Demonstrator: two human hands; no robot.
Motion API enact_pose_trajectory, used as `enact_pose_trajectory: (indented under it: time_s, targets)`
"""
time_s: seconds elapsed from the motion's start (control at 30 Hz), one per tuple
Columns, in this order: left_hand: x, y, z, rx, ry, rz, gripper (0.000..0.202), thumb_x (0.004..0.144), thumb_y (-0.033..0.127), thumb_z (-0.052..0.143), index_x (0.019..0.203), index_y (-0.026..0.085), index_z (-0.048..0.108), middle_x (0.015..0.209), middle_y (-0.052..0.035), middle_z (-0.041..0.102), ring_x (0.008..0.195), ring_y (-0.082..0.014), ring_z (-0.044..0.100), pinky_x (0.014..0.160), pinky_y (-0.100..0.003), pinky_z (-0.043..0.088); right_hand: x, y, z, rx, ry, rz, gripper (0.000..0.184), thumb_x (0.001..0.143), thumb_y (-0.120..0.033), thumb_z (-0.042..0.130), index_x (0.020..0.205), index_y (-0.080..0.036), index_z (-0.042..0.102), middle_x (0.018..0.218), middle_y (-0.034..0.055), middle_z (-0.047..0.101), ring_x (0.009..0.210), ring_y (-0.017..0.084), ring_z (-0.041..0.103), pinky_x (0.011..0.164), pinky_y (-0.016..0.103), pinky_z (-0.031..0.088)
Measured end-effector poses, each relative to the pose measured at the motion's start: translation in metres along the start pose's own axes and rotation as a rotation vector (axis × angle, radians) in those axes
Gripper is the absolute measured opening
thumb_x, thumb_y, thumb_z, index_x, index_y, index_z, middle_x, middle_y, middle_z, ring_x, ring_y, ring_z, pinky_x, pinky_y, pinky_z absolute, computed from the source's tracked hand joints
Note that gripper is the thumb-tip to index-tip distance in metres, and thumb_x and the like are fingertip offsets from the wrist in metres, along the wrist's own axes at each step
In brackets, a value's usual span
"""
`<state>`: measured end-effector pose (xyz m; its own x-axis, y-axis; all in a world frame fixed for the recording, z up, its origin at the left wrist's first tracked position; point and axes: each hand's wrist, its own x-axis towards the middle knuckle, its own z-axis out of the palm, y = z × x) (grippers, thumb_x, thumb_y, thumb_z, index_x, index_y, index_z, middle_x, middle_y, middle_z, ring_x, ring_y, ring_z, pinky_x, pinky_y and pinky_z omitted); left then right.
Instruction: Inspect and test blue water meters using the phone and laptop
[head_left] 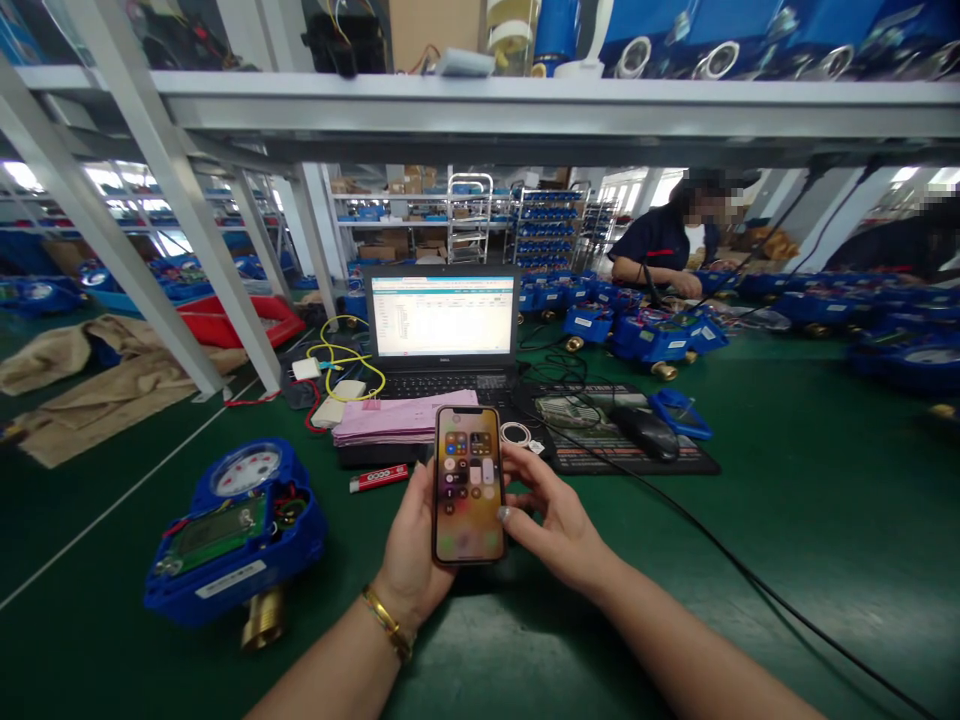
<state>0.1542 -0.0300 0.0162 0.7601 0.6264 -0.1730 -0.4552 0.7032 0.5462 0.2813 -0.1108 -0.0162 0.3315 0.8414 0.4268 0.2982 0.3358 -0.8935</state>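
Observation:
A smartphone with a lit screen of round and square control icons is held upright over the green bench. My left hand wraps its left side and back, a gold bracelet on the wrist. At the phone's right edge, the curled fingers of my right hand touch its side, the thumb by the lower screen. Behind it lie a stack of pink papers and an open laptop showing a table. A red lighter lies left of my hands. Further left sits a blue water meter with an exposed circuit board and brass fitting.
A black mouse rests on a mouse pad at right, near a long black cable. A white shelf crosses overhead. At the back right, a co-worker sits beside several blue meters. A red bin stands left.

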Motion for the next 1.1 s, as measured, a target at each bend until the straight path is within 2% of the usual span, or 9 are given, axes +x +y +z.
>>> enact_pose_trajectory:
  time_s: [0.23,0.43,0.83,0.9,1.03,1.1]
  targets:
    - [-0.0009,0.0025,0.0014,0.092,0.023,-0.033,0.050,0.095,0.044,0.028,0.122,0.014,0.058,0.102,-0.0143,0.069,0.094,-0.0284,0.066,0.098,-0.052,0.044,-0.0005,-0.0078,0.0041,-0.053,-0.055,0.022,0.077,0.068,-0.020,0.057,0.139,-0.015,0.030,0.120,0.0134,0.053,0.092,0.019,0.055,0.074,0.032,0.051]
    - [-0.0019,0.0007,0.0000,0.078,0.014,-0.019,0.049,0.095,0.045,0.029,0.118,0.016,0.060,0.099,-0.0130,0.070,0.088,-0.0265,0.068,0.096,-0.050,0.046,-0.0020,-0.0056,0.0022,-0.078,-0.045,-0.007,0.072,0.072,-0.021,0.055,0.139,-0.015,0.030,0.121,0.0142,0.052,0.099,0.022,0.054,0.077,0.032,0.052]
    - [-0.0006,-0.0004,0.0007,0.108,0.031,-0.011,0.048,0.095,0.045,0.027,0.111,0.015,0.062,0.092,-0.0121,0.071,0.084,-0.0255,0.068,0.094,-0.049,0.048,-0.0023,-0.0090,0.0036,-0.071,-0.040,-0.031,0.074,0.070,-0.019,0.055,0.141,-0.015,0.031,0.120,0.0126,0.054,0.095,0.019,0.057,0.074,0.028,0.053]
    - [-0.0013,-0.0009,-0.0003,0.100,0.025,0.000,0.047,0.095,0.045,0.028,0.109,0.015,0.062,0.092,-0.0120,0.071,0.084,-0.0255,0.068,0.094,-0.049,0.048,-0.0033,-0.0093,0.0050,-0.074,-0.066,-0.016,0.081,0.068,-0.019,0.058,0.143,-0.016,0.028,0.124,0.0124,0.051,0.091,0.019,0.058,0.074,0.029,0.053]
    - [-0.0015,-0.0017,0.0000,0.045,0.000,0.004,0.046,0.096,0.043,0.028,0.113,0.015,0.061,0.090,-0.0109,0.071,0.085,-0.0247,0.068,0.095,-0.048,0.047,-0.0058,-0.0063,0.0088,-0.092,-0.121,0.035,0.100,0.065,-0.020,0.066,0.149,-0.018,0.012,0.136,0.0133,0.045,0.095,0.020,0.060,0.079,0.030,0.055]
    - [-0.0012,-0.0015,0.0017,0.030,0.007,0.000,0.047,0.096,0.042,0.027,0.117,0.015,0.060,0.090,-0.0107,0.071,0.087,-0.0244,0.068,0.096,-0.047,0.047,-0.0065,-0.0028,0.0092,-0.126,-0.101,0.036,0.100,0.066,-0.020,0.066,0.150,-0.017,0.011,0.135,0.0130,0.047,0.095,0.020,0.061,0.077,0.029,0.055]
